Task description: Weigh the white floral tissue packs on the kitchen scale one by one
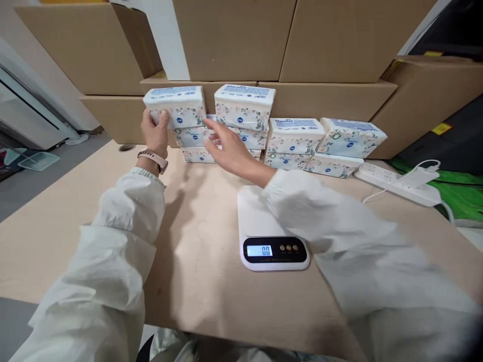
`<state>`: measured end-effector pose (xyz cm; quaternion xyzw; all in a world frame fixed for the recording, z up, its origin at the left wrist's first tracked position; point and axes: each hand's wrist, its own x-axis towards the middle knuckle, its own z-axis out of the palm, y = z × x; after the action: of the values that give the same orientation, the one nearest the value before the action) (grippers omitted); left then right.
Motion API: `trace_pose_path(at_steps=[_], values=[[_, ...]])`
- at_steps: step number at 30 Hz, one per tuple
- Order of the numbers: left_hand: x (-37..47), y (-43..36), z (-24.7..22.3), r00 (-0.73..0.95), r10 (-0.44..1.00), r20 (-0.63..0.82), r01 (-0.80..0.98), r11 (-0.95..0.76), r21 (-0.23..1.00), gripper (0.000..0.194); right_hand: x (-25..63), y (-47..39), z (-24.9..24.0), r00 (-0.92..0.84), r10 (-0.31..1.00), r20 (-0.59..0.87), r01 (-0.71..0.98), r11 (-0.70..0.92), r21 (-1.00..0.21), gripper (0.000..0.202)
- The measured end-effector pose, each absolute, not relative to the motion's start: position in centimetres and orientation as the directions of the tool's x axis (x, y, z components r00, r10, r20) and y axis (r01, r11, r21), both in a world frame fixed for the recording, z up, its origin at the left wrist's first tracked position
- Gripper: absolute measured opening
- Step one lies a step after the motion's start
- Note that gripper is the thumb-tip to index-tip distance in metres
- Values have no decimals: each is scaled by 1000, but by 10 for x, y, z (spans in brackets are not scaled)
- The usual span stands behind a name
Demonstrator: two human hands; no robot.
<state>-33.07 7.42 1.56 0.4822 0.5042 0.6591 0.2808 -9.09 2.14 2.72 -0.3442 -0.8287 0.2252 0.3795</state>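
Note:
Flowered tissue packs stand stacked along the back of the table. My left hand [155, 131] grips the left end of the top pack [177, 106] on the leftmost stack, thumb on its front face. At that pack's right end is my right hand [230, 146], fingers apart, in front of the lower packs; whether its fingertips touch the pack I cannot tell. Another top pack [245, 106] sits just right of it. Further right are two lower stacks, topped by a pack [294, 134] and a tilted pack [350, 138]. A white scale [256, 216] reads 0.0, partly under my right sleeve.
Large cardboard boxes [234, 40] form a wall behind the packs. A white power strip [396, 183] with a plug and cables lies at the right, beside green material [460, 196]. The wooden table [204, 286] has a round hole at its back left.

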Motion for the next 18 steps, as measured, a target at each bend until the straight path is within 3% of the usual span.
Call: trace_pose_path(at_steps=[4,8,13,16,18], values=[[-314,94,18,-474,802,364,167,-324,931,21,-16,-16,11,-485,588,648,277,805,-524,39],[-299,99,24,-500,793,348,218,-274,937,13,48,-35,7,-320,593,739,346,800,-491,28],[-276,59,34,-595,651,472,316,-350,882,45,122,-10,-7,52,655,754,524,625,-578,21],[-232,20,35,-539,564,626,319,-551,771,33,157,19,-22,225,703,674,542,484,-687,19],[-190,-5,32,-380,646,662,240,-622,745,24,169,36,-34,291,744,601,493,422,-761,19]])
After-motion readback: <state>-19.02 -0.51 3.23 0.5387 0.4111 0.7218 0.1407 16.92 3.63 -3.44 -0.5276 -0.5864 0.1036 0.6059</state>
